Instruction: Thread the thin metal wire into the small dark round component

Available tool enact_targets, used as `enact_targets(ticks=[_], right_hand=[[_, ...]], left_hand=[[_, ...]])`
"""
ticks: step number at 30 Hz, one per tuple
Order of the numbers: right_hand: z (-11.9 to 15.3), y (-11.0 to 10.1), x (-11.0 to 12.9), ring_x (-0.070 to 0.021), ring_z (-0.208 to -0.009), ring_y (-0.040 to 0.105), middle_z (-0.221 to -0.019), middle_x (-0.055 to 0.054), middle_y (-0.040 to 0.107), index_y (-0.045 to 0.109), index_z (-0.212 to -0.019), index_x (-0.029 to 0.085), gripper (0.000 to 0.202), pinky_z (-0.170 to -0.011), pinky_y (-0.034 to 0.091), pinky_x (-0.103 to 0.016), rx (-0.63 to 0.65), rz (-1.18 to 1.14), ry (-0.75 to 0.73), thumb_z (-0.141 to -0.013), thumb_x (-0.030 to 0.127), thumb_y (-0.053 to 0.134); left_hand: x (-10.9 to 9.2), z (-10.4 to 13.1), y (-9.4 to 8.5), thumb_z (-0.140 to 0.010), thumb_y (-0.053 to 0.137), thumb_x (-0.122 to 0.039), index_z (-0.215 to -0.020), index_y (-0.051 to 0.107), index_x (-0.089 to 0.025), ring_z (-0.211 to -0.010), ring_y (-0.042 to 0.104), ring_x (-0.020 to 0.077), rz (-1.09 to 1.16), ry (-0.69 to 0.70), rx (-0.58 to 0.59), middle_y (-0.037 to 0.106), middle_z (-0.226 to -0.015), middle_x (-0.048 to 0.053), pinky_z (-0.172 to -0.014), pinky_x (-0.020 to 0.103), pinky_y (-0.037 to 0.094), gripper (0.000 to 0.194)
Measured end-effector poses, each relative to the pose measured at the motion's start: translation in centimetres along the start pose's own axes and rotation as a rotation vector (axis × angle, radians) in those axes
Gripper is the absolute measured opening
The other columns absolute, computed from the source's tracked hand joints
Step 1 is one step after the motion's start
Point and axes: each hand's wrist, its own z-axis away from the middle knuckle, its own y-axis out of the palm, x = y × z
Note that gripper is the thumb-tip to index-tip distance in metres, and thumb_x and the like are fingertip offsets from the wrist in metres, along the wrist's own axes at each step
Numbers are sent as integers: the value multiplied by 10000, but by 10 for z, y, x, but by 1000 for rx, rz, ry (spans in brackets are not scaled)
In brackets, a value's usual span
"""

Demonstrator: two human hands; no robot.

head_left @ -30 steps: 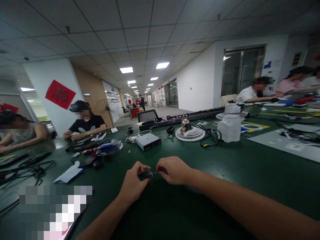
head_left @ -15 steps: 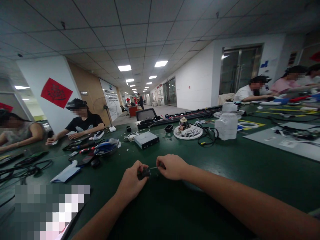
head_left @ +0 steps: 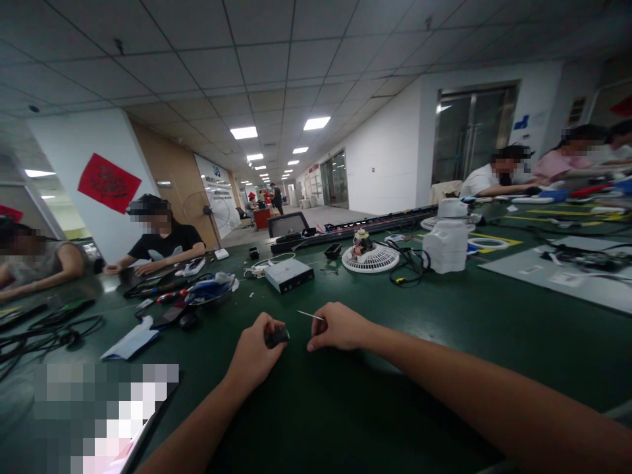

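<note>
Rod moved clear of dark piece, long axis now crosswise, tip left and slightly away, held in right hand, left hand clamped on dark piece, over table, poster writing unreadable

Lower centre: black part, silvery shaft, dark green table. Mid-frame: grey-and-black box, white slatted grille. Upper left: red sign, dark markings. Lower left: pale blue sheet.
</note>
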Motion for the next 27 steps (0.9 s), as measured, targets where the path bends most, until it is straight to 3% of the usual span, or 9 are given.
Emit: enact_targets(ticks=[5,10,15,21,23,27], right_hand=[[-6,7,-1,-128,-590,624,-690,-21,700,725,-823,143,211,-519,443,-210,15,-372,-27,-732,333,742],[-2,10,4,-141,-669,609,-769,-15,719,783,-863,192,165,-568,417,-226,-138,-208,-189,-715,257,754],[3,13,9,-142,-694,627,-761,-6,720,779,-835,194,120,-640,453,-232,-155,-258,-222,-719,194,748],[2,12,8,-131,-775,605,-827,-16,655,778,-837,201,104,-706,448,-234,-232,-162,-438,-751,156,741],[1,12,7,-125,-755,595,-803,-9,641,776,-824,200,98,-690,441,-231,-237,-160,-428,-747,153,740],[0,16,6,-118,-662,567,-722,8,636,732,-743,169,112,-585,409,-220,-265,-188,-236,-655,199,795]], left_hand=[[-9,5,4,-715,679,-185,-791,455,-223,-942,667,220,66,78,88,716,-1033,57,-794,363,509,239],[-19,8,5,-703,699,-170,-761,436,-220,-922,663,213,98,88,70,720,-1016,48,-762,342,502,274],[-22,9,5,-699,716,-162,-781,460,-214,-927,671,204,134,86,80,723,-1003,42,-772,325,516,274],[-18,9,5,-699,726,-178,-799,462,-213,-956,675,218,161,102,59,720,-1047,64,-822,358,532,285],[-19,9,5,-699,724,-171,-794,469,-211,-956,676,217,159,104,60,721,-1047,63,-823,355,528,275],[-22,10,6,-701,704,-154,-779,510,-214,-918,672,212,73,147,78,732,-983,38,-806,347,506,218]])
